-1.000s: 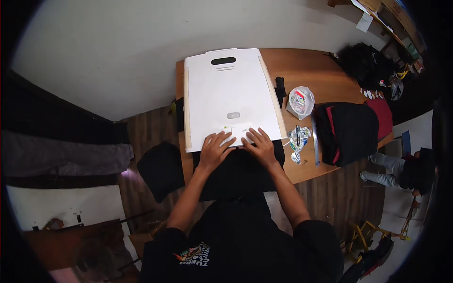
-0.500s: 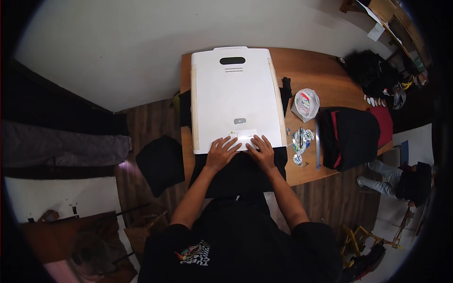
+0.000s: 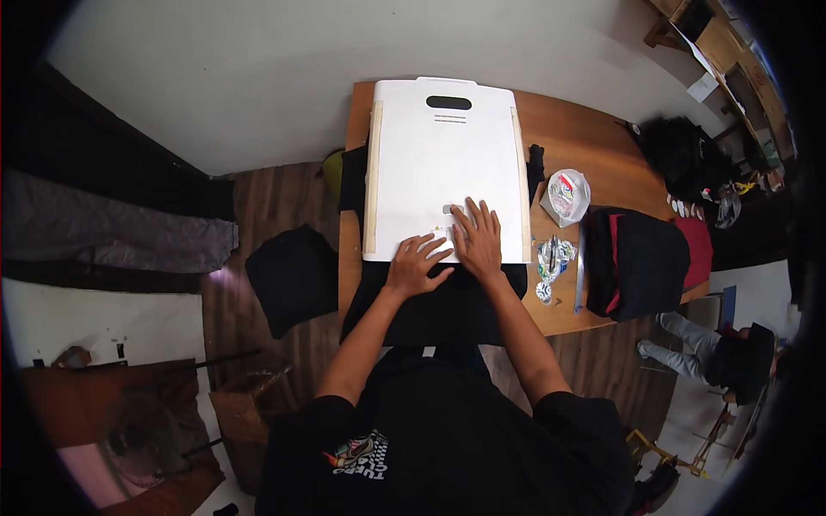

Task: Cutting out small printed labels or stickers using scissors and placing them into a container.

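Note:
A large white panel (image 3: 447, 163) with a dark oval slot near its far end and cream strips along both sides lies on the wooden table. Black cloth (image 3: 430, 301) shows from under its near edge and at its sides. My left hand (image 3: 418, 265) rests at the near edge, fingers spread over a small clear or white sticker-like patch (image 3: 440, 232) on the panel. Farther in, my right hand (image 3: 478, 237) lies flat with fingers stretched out, partly covering a small grey oval piece (image 3: 448, 209). Neither hand grips anything.
Right of the panel are a white bag (image 3: 566, 198) of colourful scraps, patterned sticker pieces (image 3: 555, 262) with a tool on them, and a ruler-like strip (image 3: 580, 267). Folded black and red cloth (image 3: 637, 262) sits beyond. A black-covered stool (image 3: 292, 279) stands left; another person (image 3: 731, 357) is at far right.
My right hand has slid farther up the panel from its near edge, onto the grey oval piece. My left hand stays near the edge, its thumb now off the panel. The view has shifted slightly.

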The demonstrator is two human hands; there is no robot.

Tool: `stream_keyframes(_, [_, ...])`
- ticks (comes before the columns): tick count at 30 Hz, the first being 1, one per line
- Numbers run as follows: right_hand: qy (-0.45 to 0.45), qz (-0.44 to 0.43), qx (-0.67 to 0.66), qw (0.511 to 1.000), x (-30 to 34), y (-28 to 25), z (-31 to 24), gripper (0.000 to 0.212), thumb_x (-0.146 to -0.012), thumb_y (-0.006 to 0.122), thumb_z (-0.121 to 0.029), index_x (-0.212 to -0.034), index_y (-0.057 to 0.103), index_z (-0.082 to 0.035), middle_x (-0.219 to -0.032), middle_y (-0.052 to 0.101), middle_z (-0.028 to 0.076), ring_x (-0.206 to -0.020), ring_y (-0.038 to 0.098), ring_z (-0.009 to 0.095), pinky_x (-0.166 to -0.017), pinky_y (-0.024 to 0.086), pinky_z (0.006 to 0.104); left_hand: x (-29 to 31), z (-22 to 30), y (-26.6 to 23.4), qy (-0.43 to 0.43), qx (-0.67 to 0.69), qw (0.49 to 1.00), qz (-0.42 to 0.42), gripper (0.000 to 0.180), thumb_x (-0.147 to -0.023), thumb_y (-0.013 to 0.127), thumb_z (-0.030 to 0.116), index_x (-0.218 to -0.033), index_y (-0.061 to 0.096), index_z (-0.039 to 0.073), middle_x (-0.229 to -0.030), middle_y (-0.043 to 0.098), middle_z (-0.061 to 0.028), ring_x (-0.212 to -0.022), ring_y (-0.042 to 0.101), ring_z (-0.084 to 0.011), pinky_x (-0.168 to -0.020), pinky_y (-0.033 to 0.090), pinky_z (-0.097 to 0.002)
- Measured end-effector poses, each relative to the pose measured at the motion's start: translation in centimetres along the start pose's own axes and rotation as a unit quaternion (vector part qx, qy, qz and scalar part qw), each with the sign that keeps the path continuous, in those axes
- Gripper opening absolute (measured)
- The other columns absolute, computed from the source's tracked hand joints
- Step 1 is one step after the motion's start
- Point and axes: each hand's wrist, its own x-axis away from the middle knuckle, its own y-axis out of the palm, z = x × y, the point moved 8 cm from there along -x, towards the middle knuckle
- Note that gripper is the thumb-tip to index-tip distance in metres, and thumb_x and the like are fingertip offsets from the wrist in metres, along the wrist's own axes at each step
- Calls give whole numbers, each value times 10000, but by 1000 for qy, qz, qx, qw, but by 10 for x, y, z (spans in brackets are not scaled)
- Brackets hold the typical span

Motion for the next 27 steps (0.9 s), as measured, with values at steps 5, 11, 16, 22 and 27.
stream_keyframes(5, [-3, -1, 8, 1000, -4, -12, -3, 441, -1013, 463, -340, -1427, 545, -212, -1534, 413, 126, -1445, 327, 347, -1194, 196, 511, -5, 3, 0, -2, 10, 1000, 1, 339, -831, 742, 413, -1099, 737, 206, -1256, 645, -3, -1229, 556, -209, -1045, 408, -413])
stream_keyframes(11, [4, 40, -66, 997, -5, -22, 3, 453, -1000, 499, -187, -1452, 503, -205, -1417, 511, 170, -1384, 412, 342, -1160, 280, 467, -18, 11, -10, -27, 16, 999, -19, 399, -861, 720, 407, -1193, 693, 187, -1320, 609, -23, -1301, 506, -230, -1112, 348, -446])
stream_keyframes(16, [213, 105, -472, 849, 12, 6, 66, 380, -1052, 484, -228, -1342, 541, 12, -1154, 648, 184, -849, 682, 205, -797, 535, 324, 0, 31, 4, -87, -10, 996, -35, 630, -897, 675, 331, -1469, 459, 179, -1574, 358, -54, -1486, 258, -265, -1211, 175, -515])
stream_keyframes(22, [188, 119, -476, 851, 8, -4, 72, 331, -1040, 445, -149, -1232, 599, 72, -1139, 679, 169, -605, 626, 123, -597, 521, 248, 6, 39, 7, -145, -13, 988, -49, 712, -909, 639, 279, -1545, 333, 180, -1632, 241, -35, -1505, 204, -262, -1227, 141, -507])
stream_keyframes(27, [174, 127, -531, 820, 15, -2, 67, 316, -970, 411, -36, -1184, 621, 63, -1112, 687, 151, -578, 631, 129, -549, 522, 259, 15, 35, 9, -109, -26, 991, -74, 715, -913, 628, 285, -1551, 322, 183, -1633, 246, -47, -1508, 199, -276, -1219, 128, -521])
